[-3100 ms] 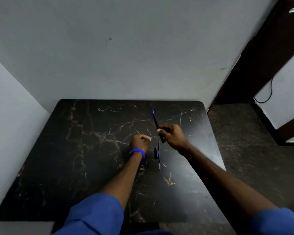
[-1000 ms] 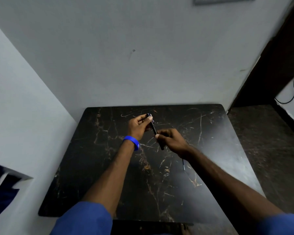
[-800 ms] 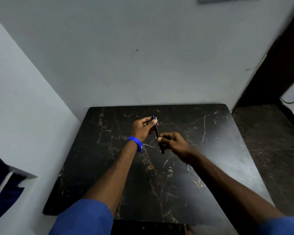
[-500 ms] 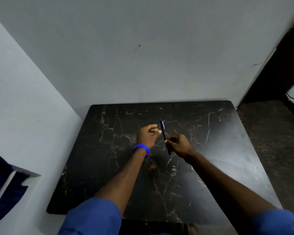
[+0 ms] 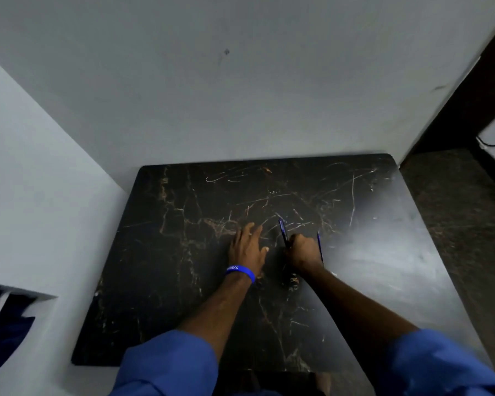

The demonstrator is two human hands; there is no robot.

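A: We count 2 slim pieces out there: 1 dark pen (image 5: 283, 232) and 1 thin blue rod (image 5: 320, 247).
B: We've got the pen gripped in the right hand (image 5: 302, 252), fingers curled round it, its far end poking out past the knuckles above the black marble table (image 5: 169, 281). The rod sits just beside that hand's right edge.
A: And the left hand (image 5: 247, 248) is spread flat on the tabletop, holding nothing, near the pen but apart.
B: 1 blue wristband (image 5: 240, 272); we can't read its white lettering.
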